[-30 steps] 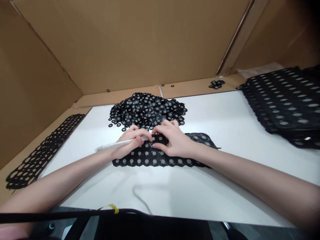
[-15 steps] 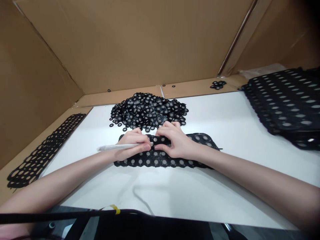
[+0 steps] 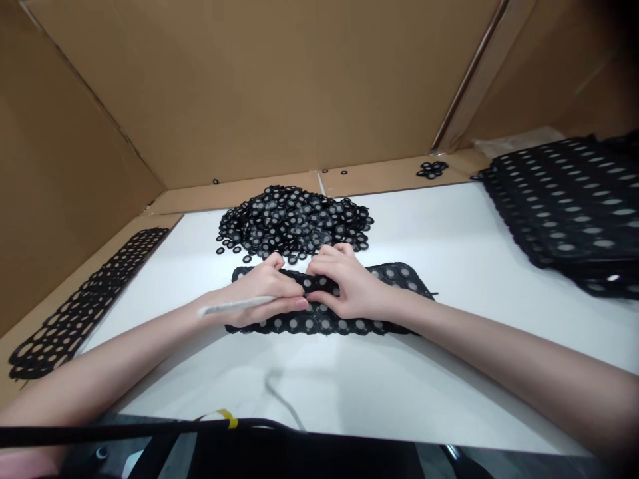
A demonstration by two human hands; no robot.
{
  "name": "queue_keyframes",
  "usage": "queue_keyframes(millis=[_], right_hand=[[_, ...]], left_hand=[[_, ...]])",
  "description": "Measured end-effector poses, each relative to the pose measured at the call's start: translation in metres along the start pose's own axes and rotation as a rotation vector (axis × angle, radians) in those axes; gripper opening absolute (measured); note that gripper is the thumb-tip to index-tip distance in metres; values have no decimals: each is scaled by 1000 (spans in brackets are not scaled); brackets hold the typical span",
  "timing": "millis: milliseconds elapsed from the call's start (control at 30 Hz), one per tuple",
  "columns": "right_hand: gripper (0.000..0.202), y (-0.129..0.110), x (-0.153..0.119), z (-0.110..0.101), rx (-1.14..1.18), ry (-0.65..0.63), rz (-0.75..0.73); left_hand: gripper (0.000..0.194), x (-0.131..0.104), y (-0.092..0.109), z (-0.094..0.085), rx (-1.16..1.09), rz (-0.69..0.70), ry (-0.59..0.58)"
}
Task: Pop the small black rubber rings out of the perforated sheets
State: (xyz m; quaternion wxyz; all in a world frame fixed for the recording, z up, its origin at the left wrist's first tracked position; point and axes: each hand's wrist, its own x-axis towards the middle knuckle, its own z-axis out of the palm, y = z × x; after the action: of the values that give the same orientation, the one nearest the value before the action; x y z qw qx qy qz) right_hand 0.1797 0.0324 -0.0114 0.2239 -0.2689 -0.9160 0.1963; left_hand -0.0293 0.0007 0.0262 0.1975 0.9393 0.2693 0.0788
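Observation:
A black rubbery sheet [image 3: 318, 324] with rows of round pale spots lies on the white table in front of me. My left hand [image 3: 264, 291] is closed around a slim white pen-like stick [image 3: 234, 307], its tip hidden by the fingers. Those fingertips also touch the middle of the sheet. From the other side, my right hand [image 3: 357, 286] pinches the sheet between thumb and fingers, so that its middle bulges up a little. Just beyond both hands is a heap of small black rings [image 3: 294, 219] with light centres, some lying loose at its front edge.
At the right, several spotted black sheets [image 3: 559, 206] are stacked. Black sheets with open holes [image 3: 94, 299] lie along the left edge. A small cluster of rings [image 3: 432, 169] sits at the back. Cardboard walls [image 3: 274, 86] enclose the table; a black cable [image 3: 124, 432] crosses the front.
My left hand has shifted slightly, tilting the white stick more, and its fingertips are closer to my right thumb. The sheet's middle is bunched up more between the hands. The view has moved slightly.

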Motion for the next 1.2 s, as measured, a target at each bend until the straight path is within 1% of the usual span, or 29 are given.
queue_keyframes(millis=[100, 233, 400, 667, 867, 1033, 1200], right_hand=[[14, 0, 0, 0, -8, 4, -18], [14, -1, 0, -2, -6, -15, 4], [13, -2, 1, -3, 13, -26, 16], [13, -1, 0, -2, 20, -26, 18], [12, 0, 1, -1, 35, -17, 20], [13, 0, 0, -1, 26, -21, 21], [14, -1, 1, -1, 17, -29, 33]], left_hand=[[46, 1, 1, -1, -32, -20, -17], [50, -2, 0, 2, -58, -52, -6], [48, -7, -5, 6, -127, -76, 23], [51, -7, -10, 9, -225, -125, 31], [48, -8, -11, 10, -227, -103, -13], [46, -7, -8, 7, -177, -89, -70], [44, -6, -5, 4, -175, -84, -90]])
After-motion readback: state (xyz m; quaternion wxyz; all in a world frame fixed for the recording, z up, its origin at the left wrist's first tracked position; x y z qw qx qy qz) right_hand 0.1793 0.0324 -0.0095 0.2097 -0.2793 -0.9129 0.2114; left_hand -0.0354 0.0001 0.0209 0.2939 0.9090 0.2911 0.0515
